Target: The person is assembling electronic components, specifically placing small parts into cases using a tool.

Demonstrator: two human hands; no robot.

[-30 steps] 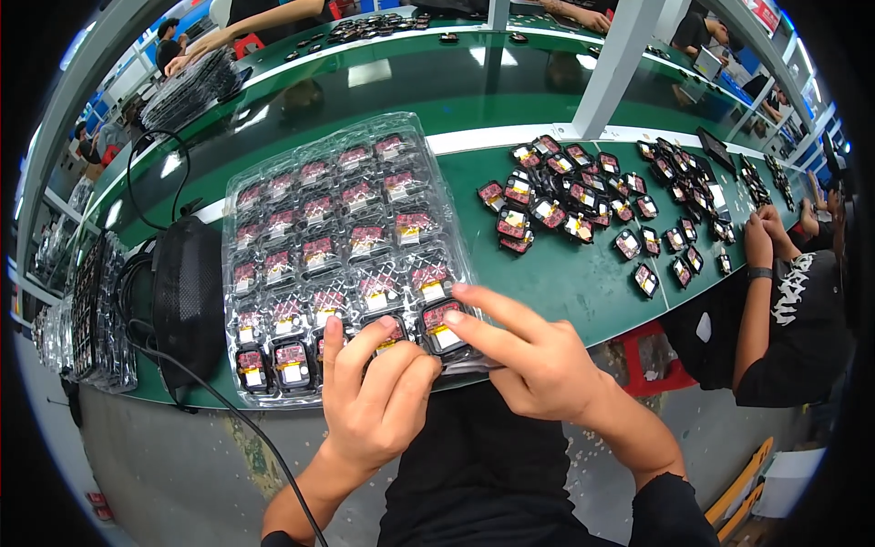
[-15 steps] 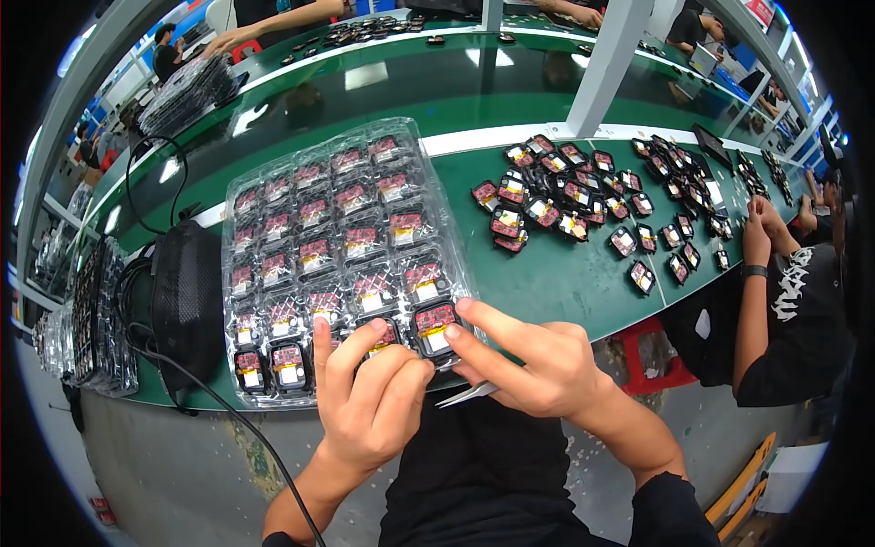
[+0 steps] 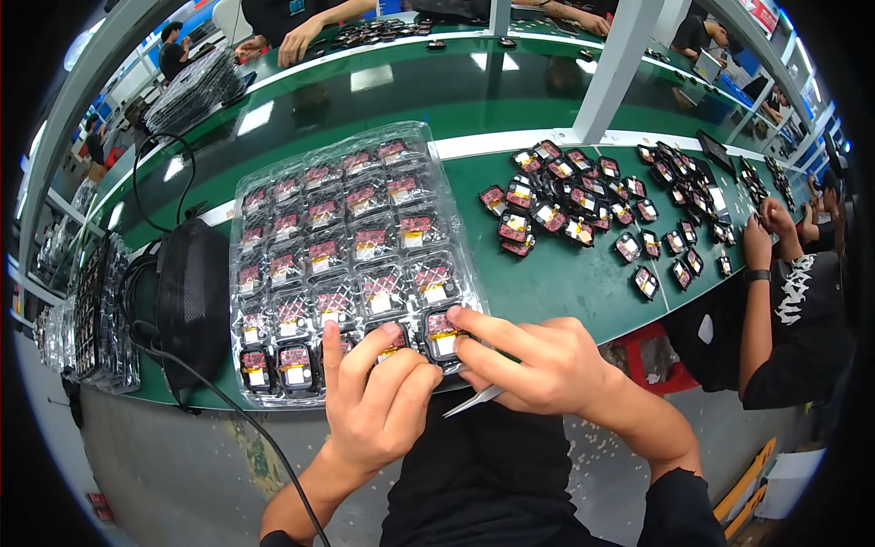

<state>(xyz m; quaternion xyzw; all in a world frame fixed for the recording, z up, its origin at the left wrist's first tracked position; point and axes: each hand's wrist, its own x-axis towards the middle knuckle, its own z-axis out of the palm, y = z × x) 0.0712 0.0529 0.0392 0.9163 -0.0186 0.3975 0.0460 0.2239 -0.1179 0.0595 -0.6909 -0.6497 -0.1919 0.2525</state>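
A clear plastic blister tray (image 3: 460,242) lies before me, its pockets holding small black-cased modules with red circuit boards and white and yellow parts. At its near right corner, the fingertips of my right hand (image 3: 565,369) touch a module (image 3: 444,341). Silver tweezers (image 3: 476,401) are tucked in that hand, pointed end sticking out below the fingers. My left hand (image 3: 381,401) rests over the near row with its index and middle fingers stretched out and the others bent. Its middle fingertip is at another module (image 3: 394,337), partly covered by that hand.
Loose modules (image 3: 556,205) are heaped on the green bench to the right, beside a co-worker (image 3: 793,328). A black mesh bag (image 3: 193,301), a dark cable (image 3: 241,415) and stacked trays (image 3: 96,319) are at left. A grey post (image 3: 615,77) rises behind the heap.
The view has shifted slightly. My right index fingertip has come onto the module's upper edge; my left hand keeps its pose. Across the bench, another person's arm has moved.
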